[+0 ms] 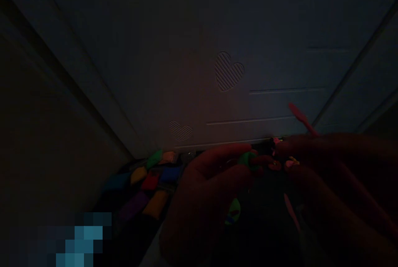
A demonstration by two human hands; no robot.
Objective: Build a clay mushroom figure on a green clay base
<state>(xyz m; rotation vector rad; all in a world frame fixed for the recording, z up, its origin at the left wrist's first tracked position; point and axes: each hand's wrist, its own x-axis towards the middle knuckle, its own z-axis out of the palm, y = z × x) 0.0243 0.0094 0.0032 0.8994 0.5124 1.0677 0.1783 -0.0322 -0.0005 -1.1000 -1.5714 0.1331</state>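
Observation:
The scene is very dark. My left hand (211,184) is low in the middle, its fingers pinched round a small green lump of clay (247,160). My right hand (326,163) comes in from the right and grips a thin pink stick-like tool (300,117) whose end points up and left. The tool's lower end meets the green lump, where tiny pink and yellow bits (290,162) show. A second small green and blue piece (234,211) lies below my left hand.
Several coloured clay blocks (149,184) in green, yellow, red, blue, purple and orange lie in a tray left of my hands. Behind stands a pale panel with embossed hearts (228,71). A blurred blue patch fills the bottom left.

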